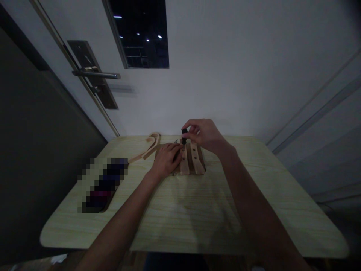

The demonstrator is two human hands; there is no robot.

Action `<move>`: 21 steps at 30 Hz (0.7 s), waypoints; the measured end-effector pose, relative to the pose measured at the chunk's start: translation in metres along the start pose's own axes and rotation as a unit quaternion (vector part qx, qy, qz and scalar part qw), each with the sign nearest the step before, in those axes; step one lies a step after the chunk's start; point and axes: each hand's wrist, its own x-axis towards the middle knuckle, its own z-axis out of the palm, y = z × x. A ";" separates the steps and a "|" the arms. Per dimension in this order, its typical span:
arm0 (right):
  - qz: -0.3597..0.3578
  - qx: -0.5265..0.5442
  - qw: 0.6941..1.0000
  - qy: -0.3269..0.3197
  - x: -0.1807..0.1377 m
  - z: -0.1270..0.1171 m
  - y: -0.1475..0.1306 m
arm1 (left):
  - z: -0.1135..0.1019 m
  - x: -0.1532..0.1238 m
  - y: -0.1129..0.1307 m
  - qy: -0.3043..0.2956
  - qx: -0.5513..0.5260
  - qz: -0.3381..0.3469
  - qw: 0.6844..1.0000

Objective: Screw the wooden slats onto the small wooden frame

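Observation:
My right hand [204,135] pinches the black handle of a small screwdriver [184,136] between thumb and fingers. The screwdriver stands upright, its tip down at the far end of a pale wooden strip with holes [184,165]. Beside it on the right lies a second curved wooden strip with holes [197,160]. Both strips sit on a darker brown base [190,164]. My left hand [166,160] presses down from the left, its thumb and fingers closed against the near strip; part of the base is hidden under it.
Left of my hands, a hooked wooden piece [152,148] lies on the pale wood-grain table [214,210]. A phone-like dark object, blurred out by pixels [104,186], lies nearer on the left. Behind the table stands a white door [225,75] with a metal handle [98,75].

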 end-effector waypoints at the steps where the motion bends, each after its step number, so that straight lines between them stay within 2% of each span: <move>1: -0.001 -0.002 1.000 0.006 0.000 0.001 0.000 | 0.000 0.000 0.000 0.000 0.001 -0.002 1.000; 6: 0.003 -0.008 0.999 0.037 -0.001 0.009 0.000 | 0.000 0.001 0.001 0.000 0.001 0.000 1.000; 11: 0.003 0.025 1.000 0.003 0.000 0.014 -0.001 | 0.001 0.000 0.000 0.001 0.002 0.001 1.000; 17: -0.009 0.035 0.999 0.001 -0.001 0.014 0.001 | 0.003 0.000 -0.001 0.010 0.002 0.002 1.000; 21: -0.007 0.026 0.999 -0.041 -0.003 0.009 -0.002 | 0.001 0.000 0.000 0.005 -0.001 -0.001 1.000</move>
